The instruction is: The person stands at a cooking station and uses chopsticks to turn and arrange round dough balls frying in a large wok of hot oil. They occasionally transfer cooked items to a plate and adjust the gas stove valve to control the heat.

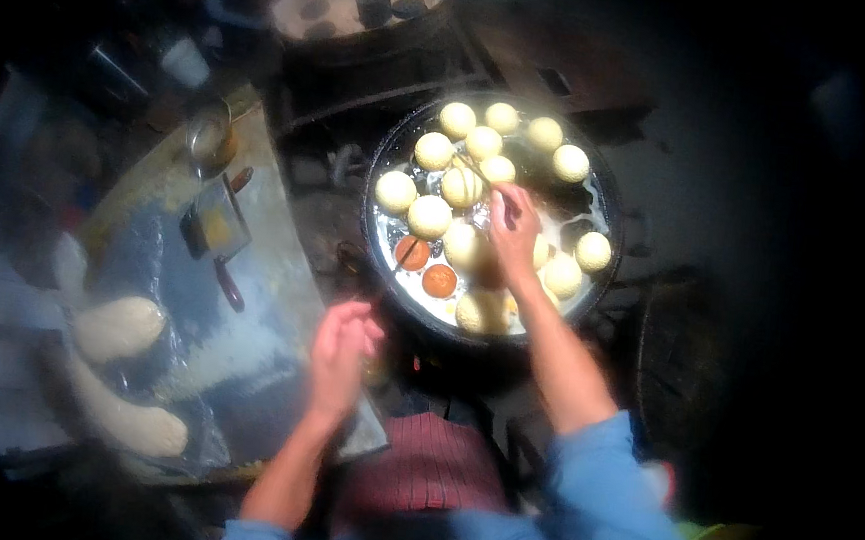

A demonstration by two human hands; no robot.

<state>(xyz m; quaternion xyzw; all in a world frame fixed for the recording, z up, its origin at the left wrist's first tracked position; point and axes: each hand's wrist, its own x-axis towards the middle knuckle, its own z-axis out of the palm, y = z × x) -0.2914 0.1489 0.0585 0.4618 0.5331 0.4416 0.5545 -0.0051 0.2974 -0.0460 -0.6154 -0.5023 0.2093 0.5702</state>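
A wide round pan (367, 213) of frying oil holds several pale, round dough balls (429, 217). Two browned balls (440, 280) float among them near its left front side. My right hand (512, 223) reaches over the middle of the pan and pinches a thin dark stick (471, 164), which slants toward the pale balls. Some balls lie hidden under that hand or in its shadow. Just off the pan's left front rim is my left hand (342, 350), its fingers loosely bent and slightly apart, with nothing visible in it.
To the left stands a worktable (275, 259) with large dough pieces (120, 327) by plastic sheeting, a rectangular metal container (218, 217), a dark red handle (229, 286) and a glass vessel (210, 138). A large round tray (300, 16) with dark pieces sits beyond the pan.
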